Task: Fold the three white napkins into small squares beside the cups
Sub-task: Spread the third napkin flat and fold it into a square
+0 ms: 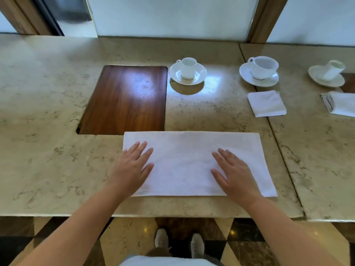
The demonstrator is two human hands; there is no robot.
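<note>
No text, label, brand, number or sign can be read anywhere in the view. The cups (pixel 187 67), the saucers (pixel 199 73), the napkins (pixel 266 103) and the table (pixel 48 150) all show plain surfaces without any lettering.

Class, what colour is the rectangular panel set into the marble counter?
Dark reddish-brown wood grain: the inset rectangular wooden panel, seen in the head view.
</note>
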